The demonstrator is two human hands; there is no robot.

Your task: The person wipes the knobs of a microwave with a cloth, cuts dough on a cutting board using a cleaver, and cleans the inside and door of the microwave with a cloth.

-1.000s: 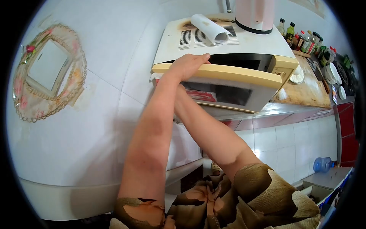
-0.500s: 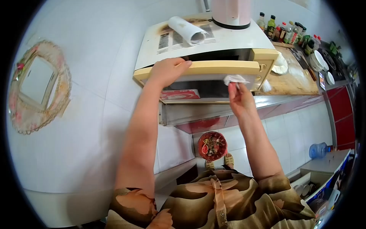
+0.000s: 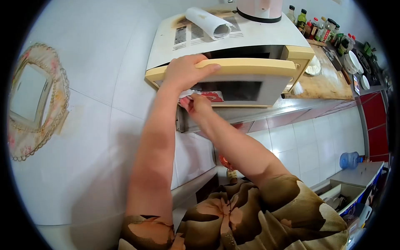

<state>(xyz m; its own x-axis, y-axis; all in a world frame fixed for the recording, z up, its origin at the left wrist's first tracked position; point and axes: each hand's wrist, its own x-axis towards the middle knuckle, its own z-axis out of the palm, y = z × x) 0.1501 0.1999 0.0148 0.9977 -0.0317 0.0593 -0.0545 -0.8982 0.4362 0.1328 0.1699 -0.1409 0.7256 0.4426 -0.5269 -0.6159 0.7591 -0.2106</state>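
The yellow-framed door [image 3: 258,67] of a white microwave [image 3: 164,39] stands partly open, a dark gap showing above it. My left hand [image 3: 185,74] is closed over the door's top edge near its left end, thumb along the front. Below it, my right hand [image 3: 199,107] pinches a crumpled white paper towel [image 3: 188,92] against the lower left of the door front, beside a red sticker [image 3: 215,96]. My left wrist partly hides the towel. A paper towel roll [image 3: 205,21] lies on the microwave's top, left of a pink kettle [image 3: 260,9].
To the right, a floury wooden board [image 3: 327,83] holds a bowl [image 3: 313,66] and a knife [image 3: 333,60]. Several sauce bottles [image 3: 310,27] line the wall. A framed mirror [image 3: 31,93] hangs left. A red basket [image 3: 227,162], partly hidden, sits by my feet.
My right hand has moved left across the door front with the paper towel, from its right side to its lower left. My left hand still grips the top edge. The view has shifted slightly.
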